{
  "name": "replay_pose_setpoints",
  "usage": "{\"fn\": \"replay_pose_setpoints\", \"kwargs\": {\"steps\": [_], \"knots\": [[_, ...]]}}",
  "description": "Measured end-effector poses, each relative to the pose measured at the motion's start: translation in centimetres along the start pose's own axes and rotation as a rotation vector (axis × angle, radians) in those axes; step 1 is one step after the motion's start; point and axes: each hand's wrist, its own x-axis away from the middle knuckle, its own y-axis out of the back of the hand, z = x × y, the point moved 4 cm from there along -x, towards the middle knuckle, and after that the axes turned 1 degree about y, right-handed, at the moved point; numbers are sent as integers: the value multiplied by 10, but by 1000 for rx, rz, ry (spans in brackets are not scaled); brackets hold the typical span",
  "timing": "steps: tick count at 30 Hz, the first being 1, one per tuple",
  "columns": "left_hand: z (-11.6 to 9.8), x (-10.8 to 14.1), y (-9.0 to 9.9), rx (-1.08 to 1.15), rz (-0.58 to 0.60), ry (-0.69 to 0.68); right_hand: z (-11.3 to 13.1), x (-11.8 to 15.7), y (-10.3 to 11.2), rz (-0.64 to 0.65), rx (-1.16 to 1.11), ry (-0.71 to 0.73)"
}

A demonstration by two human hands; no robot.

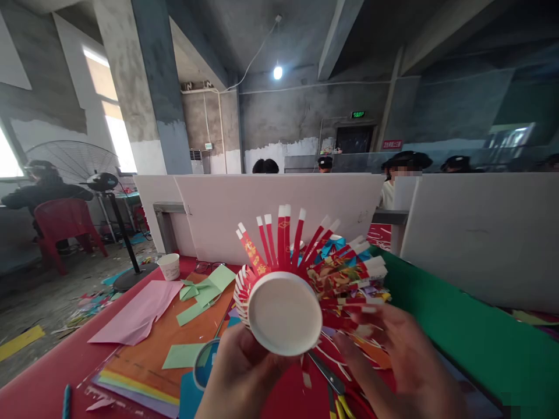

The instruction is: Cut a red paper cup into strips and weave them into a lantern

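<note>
A paper cup (285, 314) with its round white base facing me is gripped in my left hand (247, 369), thumb below and fingers at the left. Its red printed wall is cut into many strips (283, 235) with white tips, fanned outward; those on the left side curl or fold together. My right hand (393, 361) is at the cup's right, blurred by motion, thumb and fingers apart beside the lower right strips. Whether a fingertip touches a strip is hard to make out. Below the cup lie scissors (329, 375) with yellow-and-red handles.
On the red-covered table lie pink paper (140, 311), green paper pieces (209, 291), a coloured paper stack (140, 372), a tape roll (205, 364) and another paper cup (169, 266). White partitions (279, 209) stand behind. A fan (105, 181) and several people are beyond.
</note>
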Motion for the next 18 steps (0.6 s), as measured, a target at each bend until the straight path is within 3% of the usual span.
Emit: {"fn": "replay_pose_setpoints", "kwargs": {"steps": [5, 11, 15, 18], "knots": [[16, -8, 0, 116, 121, 72, -15, 2, -14, 291, -258, -206], [6, -9, -16, 171, 233, 82, -11, 6, -26, 220, -455, -402], [13, -9, -13, 148, 271, 77, -11, 9, -30, 235, -490, -376], [25, -10, -7, 169, 250, -6, -11, 11, -29, 254, -520, -361]]}}
